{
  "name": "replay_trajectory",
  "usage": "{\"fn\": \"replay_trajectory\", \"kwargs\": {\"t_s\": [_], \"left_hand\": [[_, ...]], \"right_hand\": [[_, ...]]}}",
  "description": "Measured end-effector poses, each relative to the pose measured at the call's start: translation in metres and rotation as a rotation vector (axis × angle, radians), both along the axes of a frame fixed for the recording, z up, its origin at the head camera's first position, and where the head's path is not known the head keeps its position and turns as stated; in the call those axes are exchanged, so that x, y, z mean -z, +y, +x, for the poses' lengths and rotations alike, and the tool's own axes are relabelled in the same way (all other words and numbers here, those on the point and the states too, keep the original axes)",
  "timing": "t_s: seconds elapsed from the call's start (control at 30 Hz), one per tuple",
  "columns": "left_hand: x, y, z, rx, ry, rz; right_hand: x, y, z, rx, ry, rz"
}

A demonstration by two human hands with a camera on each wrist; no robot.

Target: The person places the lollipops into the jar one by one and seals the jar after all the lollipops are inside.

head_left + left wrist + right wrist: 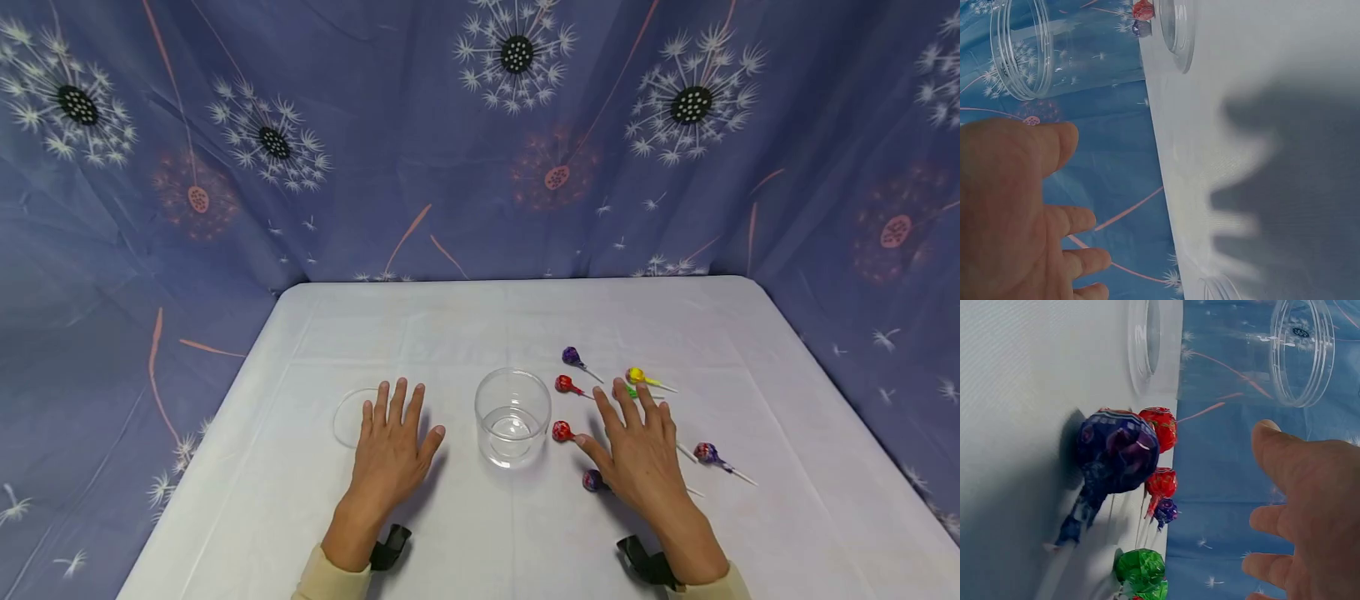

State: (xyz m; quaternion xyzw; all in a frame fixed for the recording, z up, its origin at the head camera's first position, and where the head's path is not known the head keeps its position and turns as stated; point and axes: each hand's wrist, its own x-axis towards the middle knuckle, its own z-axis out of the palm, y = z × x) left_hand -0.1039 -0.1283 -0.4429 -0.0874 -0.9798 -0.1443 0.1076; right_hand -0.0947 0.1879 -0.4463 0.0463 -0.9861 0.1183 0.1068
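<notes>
While both hands hover flat over the white table (480,325), fingers spread and holding nothing, the right hand (643,457) sits in among the scattered lollipops. Nearest is the purple lollipop (594,480), just left of its thumb, stick running off rightward beneath the palm. The clear jar (513,417) stands between the hands, with the left hand (392,446) beside the lid (348,417).

Cream long sleeves are worn, the cuffs ending at the wrists. A black strap mount is seen at each wrist, toward 6 o'clock of left hand (392,454) and right hand (641,454). Both hands are bare.
</notes>
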Motion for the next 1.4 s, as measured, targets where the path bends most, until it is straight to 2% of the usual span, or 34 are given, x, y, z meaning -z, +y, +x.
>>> {"fn": "replay_trajectory", "kwargs": {"t_s": [0.4, 0.73, 0.93, 1.23, 1.4], "left_hand": [[-0.005, 0.002, -0.001, 0.035, -0.001, 0.045], [-0.005, 0.004, -0.001, 0.088, 0.046, 0.122], [-0.005, 0.005, -0.001, 0.108, 0.043, 0.167], [-0.009, 0.007, 0.000, 0.159, -0.046, 0.354], [-0.012, 0.009, 0.000, 0.196, -0.145, 0.483]], "right_hand": [[-0.005, 0.006, 0.004, -0.003, 0.040, -0.006], [-0.007, 0.011, 0.013, 0.058, -0.056, -0.039], [-0.009, 0.018, 0.021, 0.040, -0.012, -0.093], [-0.011, 0.027, 0.031, 0.039, 0.011, -0.118], [-0.010, 0.029, 0.036, 0.058, 0.005, -0.112]]}}
